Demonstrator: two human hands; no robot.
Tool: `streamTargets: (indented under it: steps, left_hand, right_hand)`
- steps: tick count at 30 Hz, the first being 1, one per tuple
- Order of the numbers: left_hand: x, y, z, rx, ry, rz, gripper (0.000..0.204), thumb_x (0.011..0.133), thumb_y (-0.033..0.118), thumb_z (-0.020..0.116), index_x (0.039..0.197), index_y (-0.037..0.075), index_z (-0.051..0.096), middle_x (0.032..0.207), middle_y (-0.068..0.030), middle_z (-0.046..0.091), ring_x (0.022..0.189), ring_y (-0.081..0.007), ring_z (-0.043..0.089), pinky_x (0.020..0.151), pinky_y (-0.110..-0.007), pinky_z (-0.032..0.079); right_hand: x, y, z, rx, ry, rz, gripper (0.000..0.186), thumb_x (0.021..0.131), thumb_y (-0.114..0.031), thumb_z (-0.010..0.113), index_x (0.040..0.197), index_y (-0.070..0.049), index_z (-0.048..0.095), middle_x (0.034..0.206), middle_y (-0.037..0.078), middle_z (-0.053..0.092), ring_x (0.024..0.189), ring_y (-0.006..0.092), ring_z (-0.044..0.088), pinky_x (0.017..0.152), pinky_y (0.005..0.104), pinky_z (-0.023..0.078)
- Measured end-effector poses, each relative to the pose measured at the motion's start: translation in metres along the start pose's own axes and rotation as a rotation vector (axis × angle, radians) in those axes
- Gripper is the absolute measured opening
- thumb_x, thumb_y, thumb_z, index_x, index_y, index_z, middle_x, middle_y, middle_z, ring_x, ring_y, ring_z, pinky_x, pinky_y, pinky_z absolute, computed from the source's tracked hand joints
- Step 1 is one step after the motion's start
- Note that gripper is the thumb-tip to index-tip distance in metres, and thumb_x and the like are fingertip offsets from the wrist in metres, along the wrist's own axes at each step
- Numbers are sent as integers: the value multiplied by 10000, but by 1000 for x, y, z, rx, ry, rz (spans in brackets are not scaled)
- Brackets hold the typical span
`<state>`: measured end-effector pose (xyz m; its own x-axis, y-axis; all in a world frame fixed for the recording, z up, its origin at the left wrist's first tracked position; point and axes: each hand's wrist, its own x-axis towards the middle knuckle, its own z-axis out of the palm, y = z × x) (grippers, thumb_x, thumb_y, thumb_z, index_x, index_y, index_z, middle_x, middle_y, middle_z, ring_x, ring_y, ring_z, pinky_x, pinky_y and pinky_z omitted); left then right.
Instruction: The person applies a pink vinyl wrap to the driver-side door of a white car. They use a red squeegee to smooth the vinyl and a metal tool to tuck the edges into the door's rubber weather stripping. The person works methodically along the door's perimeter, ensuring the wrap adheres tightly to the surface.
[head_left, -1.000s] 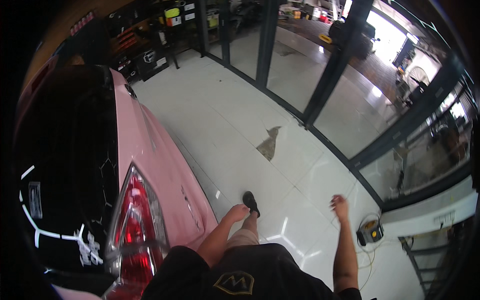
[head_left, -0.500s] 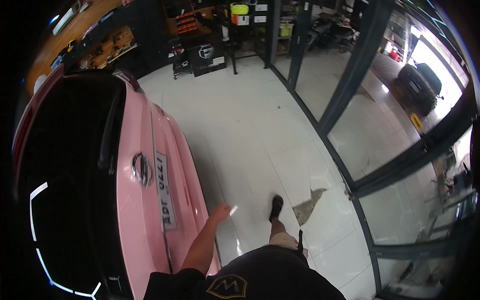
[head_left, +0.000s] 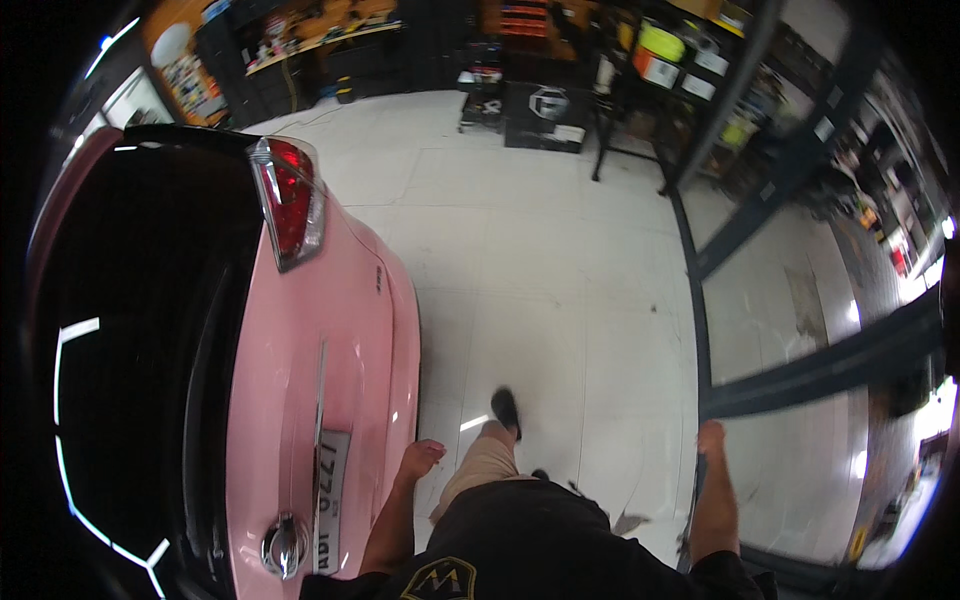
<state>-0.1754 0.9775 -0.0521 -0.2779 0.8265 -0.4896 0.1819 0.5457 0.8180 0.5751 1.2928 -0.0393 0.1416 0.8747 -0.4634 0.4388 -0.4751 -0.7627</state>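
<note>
My left hand (head_left: 424, 457) hangs beside the pink car (head_left: 345, 300), just off its rear bumper. Its fingers are curled in; whether anything small sits in them is hidden. On the other side, my right hand (head_left: 711, 438) is raised in front of the dark frame of the glass partition (head_left: 790, 390). Blur and its angle hide the fingers, and I cannot tell whether it touches the frame. The car's rear shows a red tail light (head_left: 291, 203), a licence plate (head_left: 332, 490) and a round chrome emblem (head_left: 285, 546).
A pale tiled floor (head_left: 520, 260) runs between car and partition, with a broken tile patch (head_left: 630, 522) near my feet. Ahead stand a black box (head_left: 545, 115), a small wheeled cart (head_left: 481, 100) and shelves with bins. A workbench (head_left: 325, 40) lies at the far left.
I have moved forward along the car and the view has turned left. The tail light now shows fully. My right hand has come into view; my left stays near the bumper.
</note>
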Motion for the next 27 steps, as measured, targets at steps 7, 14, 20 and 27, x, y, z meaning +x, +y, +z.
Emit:
streamTargets:
  steps: [7,14,20,27]
  left_hand:
    - [140,-64,-83,440,-215,-379,478,955,480,538,1117,56,687,976,-125,726,844,-244,710,693,-390,575]
    - [451,168,-196,599,-219,-155,533,990,406,407,1101,-36,683,1207,-279,627,1133,-450,592,1000,-502,454]
    - [633,326,-391,112,172,28,355,904,337,603,990,14,723,942,-218,696,868,-374,677,789,-430,530]
    - [754,286,-585,276,288,-91,345,797,315,745,1023,55,739,1018,-169,729,957,-306,696,864,-375,537]
  right_hand:
    - [132,-462,265,215,-80,-445,242,962,-221,513,1122,-81,628,852,48,638,707,148,638,613,264,516]
    - [209,-386,450,-25,-690,31,191,903,-166,581,1021,-31,647,790,35,658,652,147,637,496,285,494]
    - [261,-421,581,-864,-1016,157,267,824,-269,641,962,-44,679,836,98,686,743,233,672,640,388,536]
    - [523,-598,699,-1333,-1078,-591,324,718,-319,715,894,-46,716,919,151,733,814,308,700,763,436,553]
